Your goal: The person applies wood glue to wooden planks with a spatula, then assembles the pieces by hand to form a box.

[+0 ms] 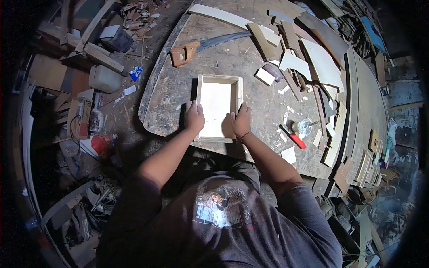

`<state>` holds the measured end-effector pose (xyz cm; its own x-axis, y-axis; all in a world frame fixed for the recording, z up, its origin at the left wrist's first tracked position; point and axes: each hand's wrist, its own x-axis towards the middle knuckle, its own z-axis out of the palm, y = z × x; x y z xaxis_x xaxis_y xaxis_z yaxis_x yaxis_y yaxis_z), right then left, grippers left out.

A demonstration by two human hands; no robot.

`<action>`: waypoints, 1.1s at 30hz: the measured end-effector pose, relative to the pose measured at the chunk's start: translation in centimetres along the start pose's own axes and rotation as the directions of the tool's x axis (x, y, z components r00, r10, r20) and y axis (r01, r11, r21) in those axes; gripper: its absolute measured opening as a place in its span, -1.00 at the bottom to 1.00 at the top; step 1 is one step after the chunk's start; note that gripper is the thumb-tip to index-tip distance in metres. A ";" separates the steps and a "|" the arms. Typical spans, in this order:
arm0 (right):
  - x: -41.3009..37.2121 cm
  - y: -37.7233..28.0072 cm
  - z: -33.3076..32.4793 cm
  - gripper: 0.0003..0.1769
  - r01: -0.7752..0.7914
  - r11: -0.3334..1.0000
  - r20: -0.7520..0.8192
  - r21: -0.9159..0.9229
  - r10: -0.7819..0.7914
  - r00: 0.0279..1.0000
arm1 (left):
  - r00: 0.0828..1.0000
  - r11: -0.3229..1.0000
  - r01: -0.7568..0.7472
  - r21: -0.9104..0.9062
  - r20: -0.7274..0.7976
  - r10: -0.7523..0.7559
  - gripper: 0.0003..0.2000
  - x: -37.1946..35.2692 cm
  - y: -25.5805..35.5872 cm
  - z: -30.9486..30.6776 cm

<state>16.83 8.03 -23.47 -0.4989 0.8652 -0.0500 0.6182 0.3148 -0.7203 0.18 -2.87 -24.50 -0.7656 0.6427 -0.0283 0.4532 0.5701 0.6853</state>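
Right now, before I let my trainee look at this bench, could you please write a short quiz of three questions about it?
1. True or false: the left hand and the right hand both touch the wooden frame.
2. Which tool lies on the workbench beyond the frame? A) hammer B) saw C) drill
3. Fill in: the red-handled tool lies on the person's ____ side of the frame.

Key: 1 true; 2 B; 3 right.
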 end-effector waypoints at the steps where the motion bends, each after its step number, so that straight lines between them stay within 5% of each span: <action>1: 0.0 0.1 0.2 -0.23 0.001 1.000 -0.007 -0.001 -0.001 1.000 | 1.000 1.000 -0.004 0.000 -0.005 0.004 -0.54 0.0 0.0 0.1; 13: 0.5 1.4 -0.4 -0.32 -0.010 0.999 -0.046 0.052 0.012 0.999 | 1.000 1.000 0.007 0.025 0.026 -0.008 -0.48 0.6 -0.4 -1.4; 16: 0.6 3.4 -1.0 -0.48 -0.155 0.933 -0.028 0.324 0.173 0.984 | 0.994 0.985 0.104 -0.138 -0.028 -0.109 -0.33 1.0 -2.2 -1.8; 18: 1.1 5.6 -0.7 -0.60 -0.186 0.857 -0.024 0.481 0.225 0.974 | 0.911 0.845 0.410 -0.344 0.210 -0.356 -0.25 2.0 -4.4 -1.9; 20: 2.1 8.8 0.9 -0.68 -0.118 0.824 -0.052 0.554 0.176 0.983 | 0.863 0.724 0.503 -0.473 0.322 -0.389 -0.15 3.0 -8.0 0.0; 21: 0.1 3.9 -2.7 -0.73 -0.269 0.567 0.142 0.778 0.258 0.955 | 0.823 0.680 0.559 -0.474 0.414 -0.389 -0.12 2.2 -5.7 -2.1; 24: 0.9 6.6 -1.2 -0.68 -0.320 0.561 0.275 0.764 0.165 0.947 | 0.783 0.660 0.603 -0.449 0.492 -0.380 -0.05 0.7 -2.3 -4.5; 33: 0.7 5.3 -2.5 -0.59 -0.572 0.362 0.478 0.736 0.321 0.818 | 0.803 0.697 0.587 -0.411 0.404 -0.438 -0.21 1.3 -4.9 -1.7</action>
<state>21.28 11.26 -25.56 -0.4999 0.6223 -0.6024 0.0618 -0.6681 -0.7415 -3.81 -5.66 -26.65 -0.6289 0.4733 -0.6167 -0.3212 0.5642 0.7606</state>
